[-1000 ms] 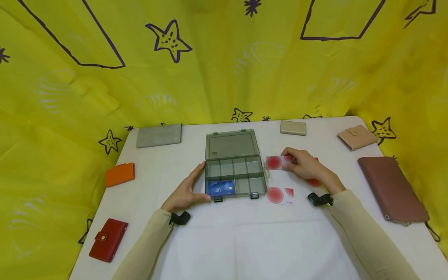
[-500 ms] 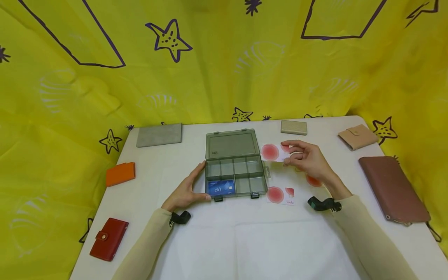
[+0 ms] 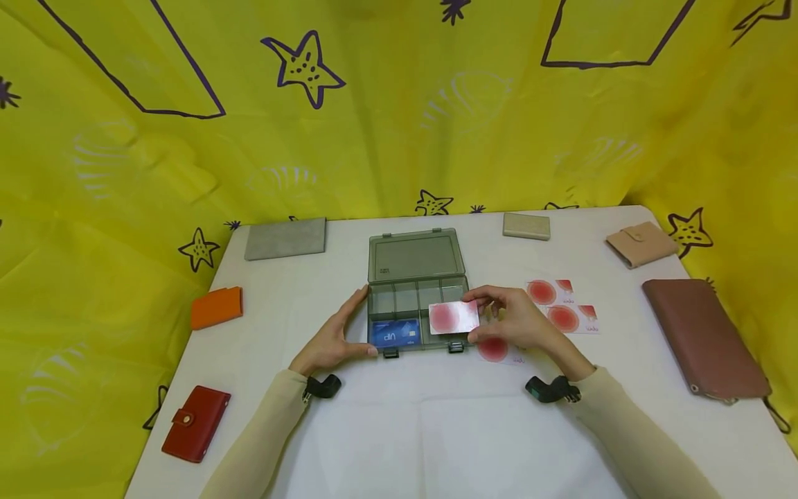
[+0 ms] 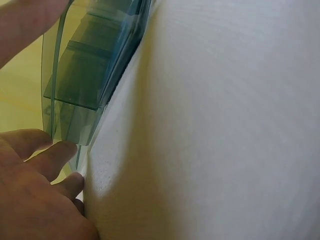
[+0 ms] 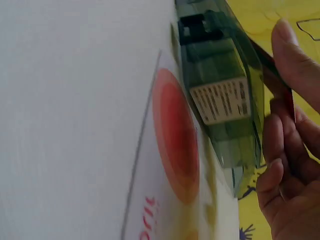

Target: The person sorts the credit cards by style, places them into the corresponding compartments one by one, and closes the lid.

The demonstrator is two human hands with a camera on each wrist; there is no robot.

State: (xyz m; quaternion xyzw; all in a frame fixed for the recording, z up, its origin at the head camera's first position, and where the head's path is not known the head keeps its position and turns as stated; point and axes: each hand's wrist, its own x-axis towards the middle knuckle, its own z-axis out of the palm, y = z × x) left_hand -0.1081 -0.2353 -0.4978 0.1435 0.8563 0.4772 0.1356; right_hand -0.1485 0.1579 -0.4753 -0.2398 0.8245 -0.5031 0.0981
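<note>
In the head view my right hand pinches a white card with a red circle by its right end. The card is over the front right compartments of an open, green-tinted clear compartment box. A blue VIP card lies in the front left compartment. At the box's left side is my left hand, fingers extended along the wall and thumb at the front corner. The left wrist view shows its fingertips touching the box end. Another red-circle card lies on the table under my right hand.
Two more red-circle cards lie to the right. Around the table are a grey wallet, an orange holder, a red wallet, a small beige holder, a tan wallet and a brown zip wallet.
My right hand has lifted a red-circle card off the table and carried it left and forward-down over the box. The left hand and the box stay in place.
</note>
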